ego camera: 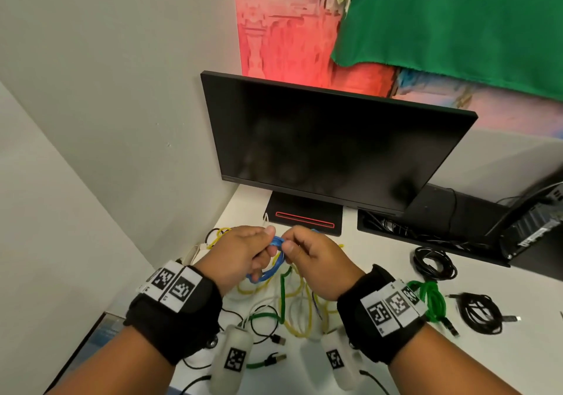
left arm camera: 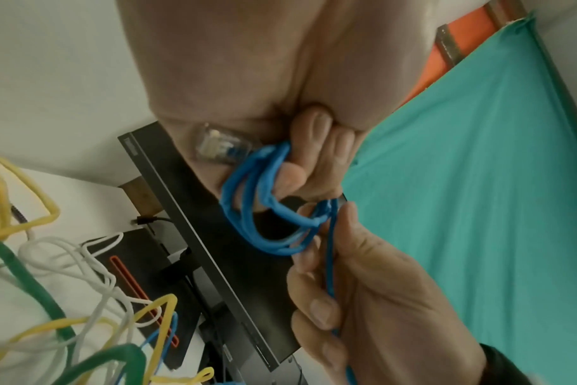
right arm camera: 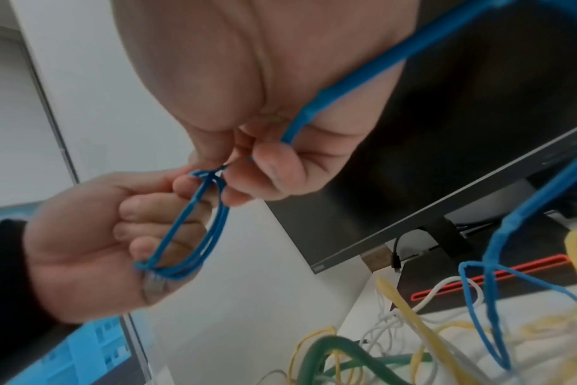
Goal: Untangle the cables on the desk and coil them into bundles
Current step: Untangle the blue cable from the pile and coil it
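A blue network cable (ego camera: 268,268) is wound into small loops (left arm camera: 264,208) held above the desk. My left hand (ego camera: 243,257) grips the loops, with the clear plug (left arm camera: 219,148) against its palm. My right hand (ego camera: 310,260) pinches the same blue cable (right arm camera: 211,208) at the top of the loops. The free end of the blue cable (right arm camera: 491,250) trails down into a tangle of yellow (ego camera: 300,312), white and green cables (ego camera: 283,291) on the white desk (ego camera: 396,361).
A black monitor (ego camera: 329,145) on a stand (ego camera: 304,215) stands just behind my hands. Coiled black cables (ego camera: 435,262), a green bundle (ego camera: 432,300) and another black bundle (ego camera: 481,312) lie at the right. A black cable tray (ego camera: 426,221) is behind them. A wall closes the left.
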Tool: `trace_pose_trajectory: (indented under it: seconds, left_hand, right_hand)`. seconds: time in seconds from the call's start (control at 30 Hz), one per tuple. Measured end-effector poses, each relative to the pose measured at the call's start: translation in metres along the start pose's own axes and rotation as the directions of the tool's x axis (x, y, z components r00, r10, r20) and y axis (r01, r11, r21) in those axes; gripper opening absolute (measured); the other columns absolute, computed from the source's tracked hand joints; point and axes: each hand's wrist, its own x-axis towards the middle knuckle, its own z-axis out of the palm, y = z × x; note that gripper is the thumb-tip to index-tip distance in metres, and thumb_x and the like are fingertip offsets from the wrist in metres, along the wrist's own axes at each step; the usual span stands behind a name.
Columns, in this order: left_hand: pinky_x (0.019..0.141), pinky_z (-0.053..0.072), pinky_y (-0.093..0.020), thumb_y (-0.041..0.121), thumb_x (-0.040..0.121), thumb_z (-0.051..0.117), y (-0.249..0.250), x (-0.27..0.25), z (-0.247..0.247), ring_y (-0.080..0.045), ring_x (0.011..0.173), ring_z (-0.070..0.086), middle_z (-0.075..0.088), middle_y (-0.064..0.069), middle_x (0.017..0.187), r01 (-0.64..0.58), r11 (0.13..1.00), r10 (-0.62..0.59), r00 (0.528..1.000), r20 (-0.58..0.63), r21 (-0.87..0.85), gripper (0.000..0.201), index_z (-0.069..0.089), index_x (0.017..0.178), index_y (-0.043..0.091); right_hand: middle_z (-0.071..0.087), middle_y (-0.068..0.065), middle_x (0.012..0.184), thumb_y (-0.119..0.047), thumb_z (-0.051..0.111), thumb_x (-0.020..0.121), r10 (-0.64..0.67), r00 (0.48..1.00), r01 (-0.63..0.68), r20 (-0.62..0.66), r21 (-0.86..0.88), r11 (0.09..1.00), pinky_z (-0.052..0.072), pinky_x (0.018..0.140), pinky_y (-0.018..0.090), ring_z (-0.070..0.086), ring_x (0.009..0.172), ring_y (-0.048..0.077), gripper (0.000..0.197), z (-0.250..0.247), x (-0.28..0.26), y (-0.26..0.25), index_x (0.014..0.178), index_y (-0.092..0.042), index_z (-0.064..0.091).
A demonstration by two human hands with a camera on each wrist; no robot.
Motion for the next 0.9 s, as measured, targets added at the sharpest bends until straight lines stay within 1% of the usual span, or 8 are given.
trace_pose_trajectory:
  seconds: [0.13, 0.23, 0.33, 0.5, 0.63, 0.73, 0.8, 0.9]
  left_hand:
    - [0.046, 0.04, -0.026, 0.036, 0.1, 0.044, 0.001, 0.006, 0.01, -0.013, 0.041, 0.034, 0.039, 0.001, 0.045, -0.042, 0.996, 0.041, 0.999, -0.021, -0.078, 0.042, 0.056, 0.071, 0.008]
    - [0.048, 0.042, -0.028, 0.044, 0.09, 0.051, -0.004, 0.005, 0.019, -0.016, 0.042, 0.035, 0.045, -0.004, 0.048, -0.022, 0.938, 0.036, 0.999, 0.035, -0.347, 0.042, 0.061, 0.069, 0.01]
    - [0.052, 0.048, -0.03, 0.042, 0.09, 0.05, -0.01, 0.004, 0.022, -0.018, 0.045, 0.047, 0.056, -0.01, 0.055, 0.053, 0.815, 0.031, 0.99, 0.135, -0.577, 0.041, 0.066, 0.073, 0.009]
    - [0.051, 0.045, -0.025, 0.034, 0.096, 0.049, -0.004, 0.013, 0.004, -0.012, 0.043, 0.032, 0.032, 0.004, 0.046, -0.015, 0.766, 0.01, 1.0, -0.011, -0.642, 0.033, 0.057, 0.072, 0.013]
    - [0.051, 0.046, -0.022, 0.033, 0.099, 0.045, 0.007, 0.014, -0.035, -0.01, 0.042, 0.032, 0.032, 0.006, 0.046, -0.094, 0.715, -0.012, 0.989, -0.147, -0.693, 0.032, 0.052, 0.073, 0.016]
    - [0.054, 0.046, -0.023, 0.033, 0.1, 0.043, 0.006, 0.013, -0.042, -0.01, 0.042, 0.036, 0.038, 0.005, 0.046, -0.12, 0.714, 0.003, 0.986, -0.169, -0.689, 0.032, 0.053, 0.074, 0.016]
    - [0.057, 0.047, -0.026, 0.032, 0.1, 0.044, 0.004, 0.014, -0.035, -0.013, 0.045, 0.042, 0.045, 0.001, 0.049, -0.141, 0.758, 0.022, 0.982, -0.19, -0.637, 0.032, 0.056, 0.077, 0.013]
    - [0.058, 0.052, -0.029, 0.026, 0.1, 0.045, 0.002, 0.018, -0.021, -0.019, 0.052, 0.055, 0.06, -0.012, 0.06, -0.216, 0.84, 0.12, 0.969, -0.217, -0.498, 0.033, 0.06, 0.079, 0.005]
  right_hand:
    - [0.049, -0.012, 0.076, -0.025, 0.041, 0.106, -0.059, 0.978, 0.052, -0.198, -0.042, 0.998, 0.041, 0.069, 0.029, 0.047, 0.071, 0.006, 0.03, 0.017, 0.0, -0.003, 0.079, -0.034, 0.049]
    - [0.053, -0.004, 0.072, -0.038, 0.033, 0.104, -0.037, 0.936, 0.023, -0.349, -0.045, 0.999, 0.043, 0.066, 0.036, 0.051, 0.069, 0.016, 0.037, 0.026, 0.002, -0.003, 0.077, -0.02, 0.052]
    - [0.055, -0.003, 0.069, -0.045, 0.03, 0.103, 0.015, 0.946, 0.011, -0.322, 0.077, 0.997, 0.047, 0.065, 0.036, 0.054, 0.066, 0.014, 0.045, 0.024, 0.007, -0.002, 0.077, -0.018, 0.054]
    - [0.053, -0.012, 0.061, -0.046, 0.06, 0.089, 0.109, 0.983, -0.088, -0.148, 0.142, 0.986, 0.045, 0.056, 0.03, 0.047, 0.055, 0.004, 0.027, 0.006, 0.002, 0.025, 0.076, -0.024, 0.052]
    - [0.068, -0.001, 0.067, -0.008, 0.072, 0.086, 0.206, 0.967, -0.18, -0.153, 0.171, 0.969, 0.055, 0.071, 0.046, 0.065, 0.065, 0.02, 0.022, -0.021, -0.015, 0.061, 0.076, -0.024, 0.061]
    - [0.069, 0.007, 0.069, -0.005, 0.072, 0.087, 0.25, 0.904, -0.169, -0.348, 0.249, 0.954, 0.053, 0.066, 0.024, 0.068, 0.065, 0.015, 0.024, -0.031, -0.013, 0.072, 0.074, -0.025, 0.066]
    - [0.064, 0.001, 0.064, -0.011, 0.068, 0.091, 0.248, 0.838, -0.216, -0.486, 0.122, 0.969, 0.044, 0.06, 0.009, 0.059, 0.058, 0.003, 0.025, -0.027, -0.007, 0.074, 0.072, -0.027, 0.063]
    - [0.061, -0.007, 0.074, -0.023, 0.056, 0.099, 0.257, 0.931, -0.316, -0.258, -0.225, 0.922, 0.042, 0.063, 0.013, 0.056, 0.07, 0.008, 0.025, -0.009, -0.003, 0.06, 0.074, -0.026, 0.057]
